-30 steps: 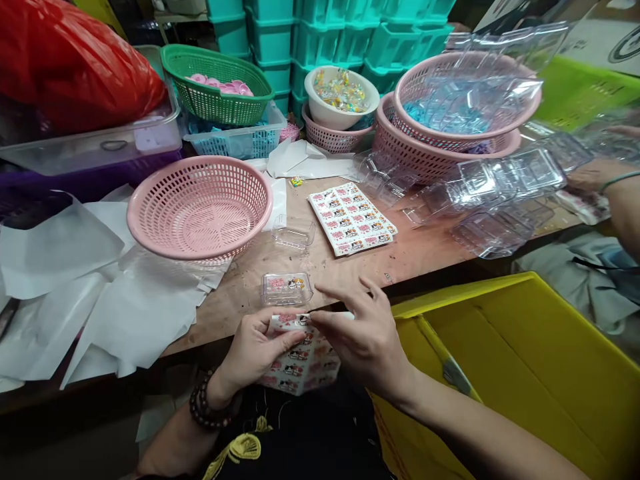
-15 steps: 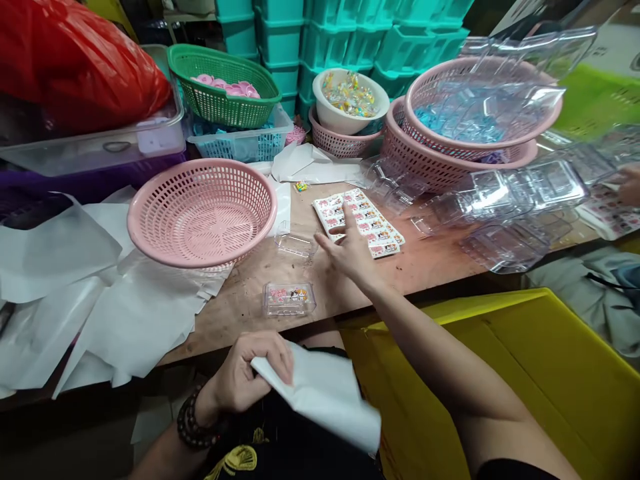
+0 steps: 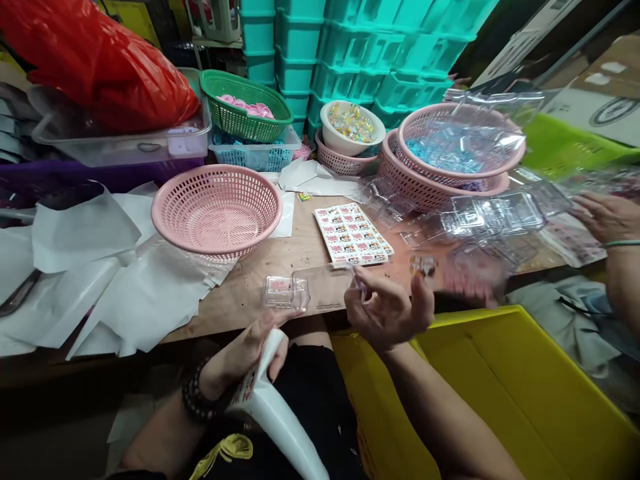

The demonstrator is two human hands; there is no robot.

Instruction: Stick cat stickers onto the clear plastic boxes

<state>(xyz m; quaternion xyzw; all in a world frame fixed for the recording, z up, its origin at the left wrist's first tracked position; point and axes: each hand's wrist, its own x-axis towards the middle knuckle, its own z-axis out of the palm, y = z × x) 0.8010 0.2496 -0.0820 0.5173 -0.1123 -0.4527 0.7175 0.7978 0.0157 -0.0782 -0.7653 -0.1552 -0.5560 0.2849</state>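
My left hand (image 3: 255,350) grips a bent sticker sheet (image 3: 287,420), white backing showing and some print near the wrist. Its fingertips are at the near edge of a clear plastic case (image 3: 280,293) with a printed label, on the table. My right hand (image 3: 387,307) pinches the right end of a clear plastic piece (image 3: 325,283), which overlaps the case in view. A small printed sticker (image 3: 423,265) shows at the tip of a raised finger of that hand, slightly blurred. Just beyond lies a stack of sticker sheets (image 3: 350,233).
A pink basket (image 3: 165,230) stands left of centre, beside loose white backing papers (image 3: 115,287). Stacked pink baskets (image 3: 430,190) and clear plastic cases (image 3: 500,213) occupy the right. Another person's hand (image 3: 607,217) is at the far right. A yellow box (image 3: 500,387) sits below the table edge.
My right hand has come back from the sticker stack and now pinches a clear plastic piece. My left hand has moved up toward the case, its sheet hanging lower. The view has shifted.
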